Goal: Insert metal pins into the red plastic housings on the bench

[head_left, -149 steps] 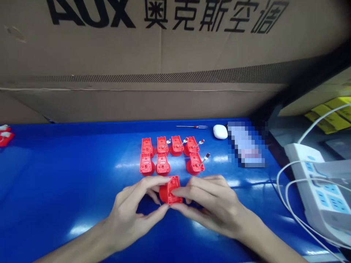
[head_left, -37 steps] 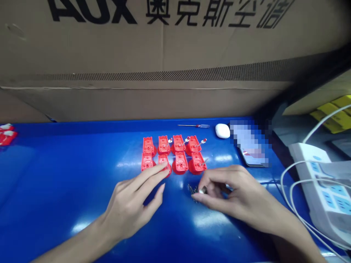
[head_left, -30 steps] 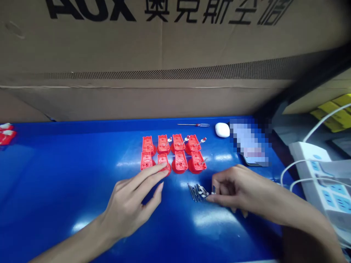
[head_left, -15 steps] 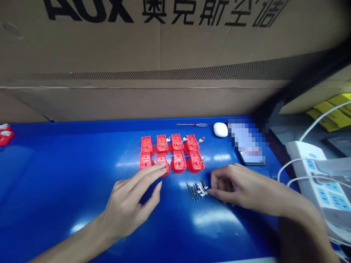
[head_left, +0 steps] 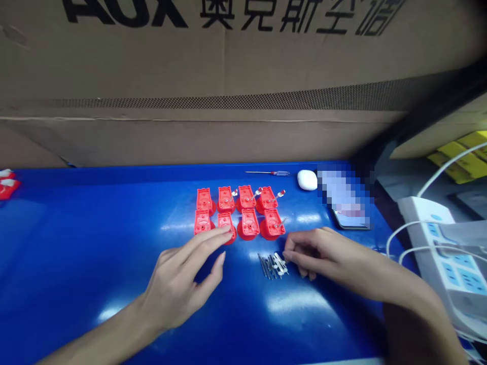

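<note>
Empty right hand [head_left: 314, 256] has released the metal pins [head_left: 272, 266]; open left hand [head_left: 178, 289] touches a red plastic part [head_left: 224, 221].

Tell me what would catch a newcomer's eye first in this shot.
The eye goes first to eight bright red plastic parts standing in two rows of four at the middle of the glossy blue bench. Just below them, the left hand touches one part in the front row, while the right hand sits beside a small heap of slim metal pins. Behind everything rises a large brown cardboard box printed with big black lettering.
</note>
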